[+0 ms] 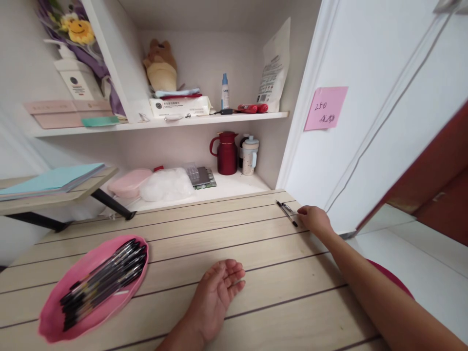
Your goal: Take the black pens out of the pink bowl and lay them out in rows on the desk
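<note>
While the right hand (315,219) is stretched out to the far right edge of the wooden table (256,243), its fingertips are laid against the near ends of two loose pens (287,213). These lie side by side on the boards, angled away to the upper left. The fingers are bent downward and held close together; whether the pens are pinched or merely touched cannot be told. The left hand (217,292) is rested palm up on the table near its front edge, fingers loosely open and curled a little, with nothing held in it. Well apart from both hands, at the left front of the table, a pink tray (51,327) is seen, and a heap of dark pens (106,280) is laid lengthwise in it. Behind the table, under a shelf, a red jug (226,153) and a pale lidded cup (250,156) are stood just beside each other. A pink note (326,108) is stuck to the white panel above the right hand
</note>
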{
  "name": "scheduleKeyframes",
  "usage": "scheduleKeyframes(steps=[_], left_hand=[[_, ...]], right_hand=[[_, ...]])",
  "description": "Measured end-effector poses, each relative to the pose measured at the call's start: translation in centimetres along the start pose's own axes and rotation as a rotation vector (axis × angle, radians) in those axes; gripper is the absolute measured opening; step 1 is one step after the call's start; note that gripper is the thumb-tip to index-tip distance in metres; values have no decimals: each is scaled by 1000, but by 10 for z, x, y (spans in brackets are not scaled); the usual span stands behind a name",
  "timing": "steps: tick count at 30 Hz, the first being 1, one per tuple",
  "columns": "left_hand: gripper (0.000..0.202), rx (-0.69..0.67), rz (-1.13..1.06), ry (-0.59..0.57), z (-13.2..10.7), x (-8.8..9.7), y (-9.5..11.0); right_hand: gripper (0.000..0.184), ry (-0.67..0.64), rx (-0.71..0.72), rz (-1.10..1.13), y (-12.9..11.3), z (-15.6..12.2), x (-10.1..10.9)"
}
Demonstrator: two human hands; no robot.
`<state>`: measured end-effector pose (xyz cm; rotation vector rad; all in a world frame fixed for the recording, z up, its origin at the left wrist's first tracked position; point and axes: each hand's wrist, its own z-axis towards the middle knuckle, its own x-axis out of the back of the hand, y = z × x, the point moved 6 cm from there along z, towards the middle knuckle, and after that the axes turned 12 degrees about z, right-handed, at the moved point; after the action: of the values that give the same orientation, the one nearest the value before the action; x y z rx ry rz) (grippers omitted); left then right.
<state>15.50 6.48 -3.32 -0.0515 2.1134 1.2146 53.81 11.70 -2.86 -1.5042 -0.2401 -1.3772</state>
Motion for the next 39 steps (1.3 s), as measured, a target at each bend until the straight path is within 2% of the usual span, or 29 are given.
scheduleKeyframes(steps=[9,21,25,31,39], left_hand=[[21,-6,-4,-5,0,0,0],[21,4,2,6,1,1,-1],[20,-1,-1,3,1,1,-1],[20,-11,-4,-17,1,1,-2],[20,-13,6,-18,1,0,-1]], right_hand=[[32,-19,36,-39,-15,2,-11],[26,-42,54,47,1,2,-2],[29,-20,25,21,0,-1,-2],[19,-23,26,10,-1,-3,-2],[23,-10,25,30,-5,-3,-4]])
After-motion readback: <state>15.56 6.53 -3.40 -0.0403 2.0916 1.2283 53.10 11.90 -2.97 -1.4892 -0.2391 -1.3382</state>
